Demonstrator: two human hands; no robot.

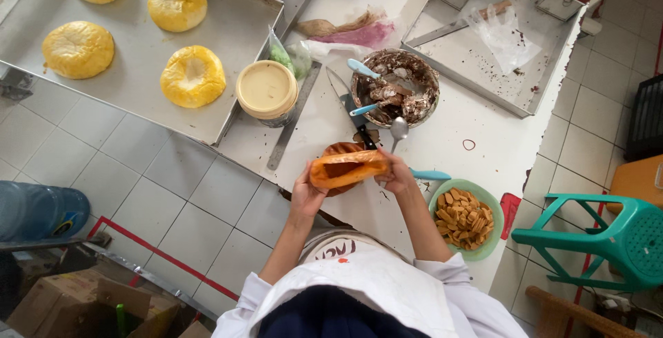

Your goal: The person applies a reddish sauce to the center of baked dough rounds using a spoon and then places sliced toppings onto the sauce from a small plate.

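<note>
**At the counter edge: both hands on an orange bun**

Head view, all places given from the metal mixing bowl [395, 87].

- Orange bun [349, 167]: below the bowl, lifted over the white counter [476, 151], held lengthwise between your two hands. It is oblong and looks split or folded, with a darker inside showing along its top.
- Left hand [306, 195]: below and left of the bowl, at the bun's left end. Your fingers curl together around that end, thumb on the near side.
- Right hand [398, 176]: straight below the bowl, at the bun's right end. Your fingers are pressed together on the bun; whether they pinch the crust or only steady it cannot be told.
- Dark round piece [343, 149]: just behind the bun, partly hidden by it.
- Mixing bowl: smeared with brown filling, with two light blue handles [363, 69] lying in it.
- Metal spoon [399, 129]: just below the bowl, on the counter.
- Knife [349, 107]: just left of the bowl, blade pointing up-left.
- Cream-coloured tub [266, 89]: left of the bowl, at the corner of the baking tray.
- Baking tray [138, 55]: well to the left, carrying four round yellow buns [193, 75].
- Green bowl [492, 203]: below and right of the bowl, full of tan biscuit pieces.
- Second tray [483, 69]: right of the bowl, with a clear plastic bag on it.
- Green plastic stool [621, 238]: far lower right, on the tiled floor.
</note>
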